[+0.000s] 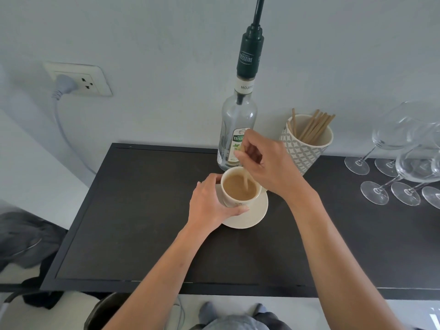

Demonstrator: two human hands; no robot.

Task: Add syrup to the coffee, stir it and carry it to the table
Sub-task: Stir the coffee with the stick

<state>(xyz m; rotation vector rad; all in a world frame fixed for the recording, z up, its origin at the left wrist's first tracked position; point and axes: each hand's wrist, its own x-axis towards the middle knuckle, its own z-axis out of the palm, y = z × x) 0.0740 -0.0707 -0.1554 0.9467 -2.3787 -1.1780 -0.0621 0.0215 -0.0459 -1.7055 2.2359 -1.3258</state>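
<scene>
A cream cup of milky coffee (239, 189) stands on a cream saucer (254, 215) on the black counter (142, 222). My left hand (209, 206) wraps the cup's left side. Above the cup, my right hand (266, 163) pinches a thin wooden stirrer (245, 181) whose lower end dips into the coffee. Just behind the cup stands a clear glass syrup bottle (235, 120) with a tall dark green pump on top, its lower label partly hidden by my right hand.
A patterned cup (307, 148) holding several wooden stirrers sits right of the bottle. Several wine glasses (404, 163) crowd the counter's right end. A wall socket (78, 79) with a plugged grey cable is at left. The counter's front edge lies near me.
</scene>
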